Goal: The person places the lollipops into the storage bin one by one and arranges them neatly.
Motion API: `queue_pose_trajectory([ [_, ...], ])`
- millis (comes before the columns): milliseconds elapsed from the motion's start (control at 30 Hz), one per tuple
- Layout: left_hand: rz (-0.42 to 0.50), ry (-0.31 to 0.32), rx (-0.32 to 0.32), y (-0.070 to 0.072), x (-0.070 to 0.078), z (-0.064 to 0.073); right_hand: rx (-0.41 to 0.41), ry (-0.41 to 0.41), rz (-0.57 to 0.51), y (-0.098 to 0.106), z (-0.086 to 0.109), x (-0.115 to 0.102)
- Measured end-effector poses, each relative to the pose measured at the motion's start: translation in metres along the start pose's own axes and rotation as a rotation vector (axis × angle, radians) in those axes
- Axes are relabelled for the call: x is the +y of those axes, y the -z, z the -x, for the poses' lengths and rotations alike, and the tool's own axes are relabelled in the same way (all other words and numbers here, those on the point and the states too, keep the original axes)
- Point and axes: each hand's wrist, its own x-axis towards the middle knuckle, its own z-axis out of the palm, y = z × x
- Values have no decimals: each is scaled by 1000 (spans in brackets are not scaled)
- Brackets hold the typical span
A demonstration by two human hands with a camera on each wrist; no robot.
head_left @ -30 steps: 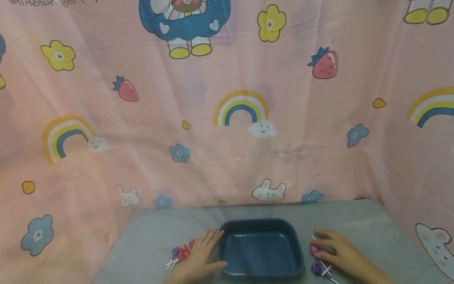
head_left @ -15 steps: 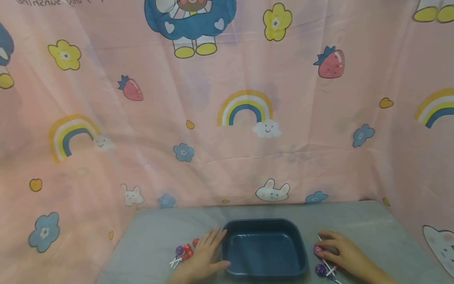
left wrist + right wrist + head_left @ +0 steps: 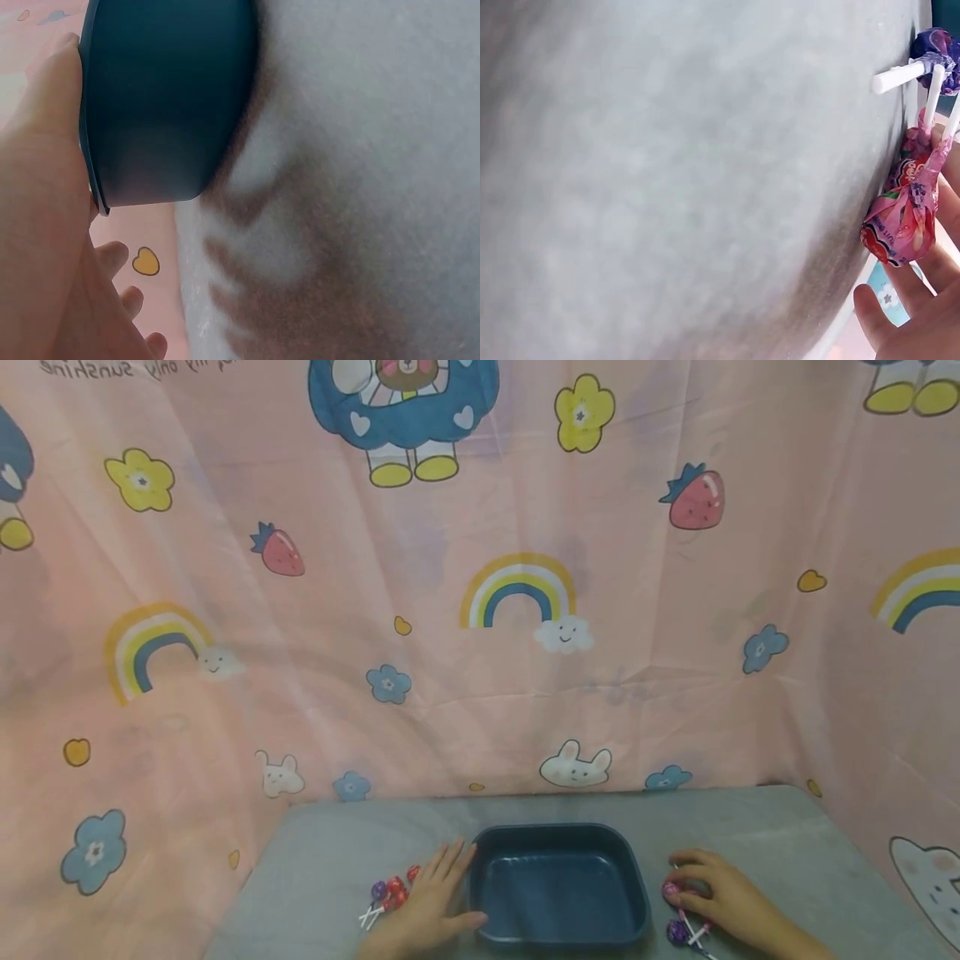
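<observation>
A dark blue rectangular tub (image 3: 558, 893) stands on the table between the two hands. My left hand (image 3: 433, 893) is at its left side, fingers spread and straight, with the thumb towards the tub's near left corner. In the left wrist view that hand lies along the rim of the tub (image 3: 169, 112). To the right, my right hand (image 3: 723, 897) reaches over several wrapped lollipops, its fingers loosely bent beside a pink lollipop (image 3: 670, 890). A purple lollipop (image 3: 677, 931) lies nearer. In the right wrist view, the fingers extend behind pink lollipops (image 3: 901, 229) without a visible pinch.
Several red and purple lollipops (image 3: 392, 892) with crossed white sticks lie left of my left hand, which partly hides them. A grey cloth covers the table (image 3: 330, 843). Behind it hangs a pink printed curtain (image 3: 322, 627).
The view shifts slightly. My right hand's fingertips have come down a little over the upper lollipop stick, now mostly hidden. My left hand and the tub keep their places.
</observation>
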Motion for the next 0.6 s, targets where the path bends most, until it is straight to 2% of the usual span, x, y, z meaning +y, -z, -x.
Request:
queue_pose_trajectory([
  [300,33,6,-26,2,3,0,-39,-47,-48,4,-2,0],
  [600,18,12,-27,2,3,1,-7,-53,-55,14,-5,-3],
])
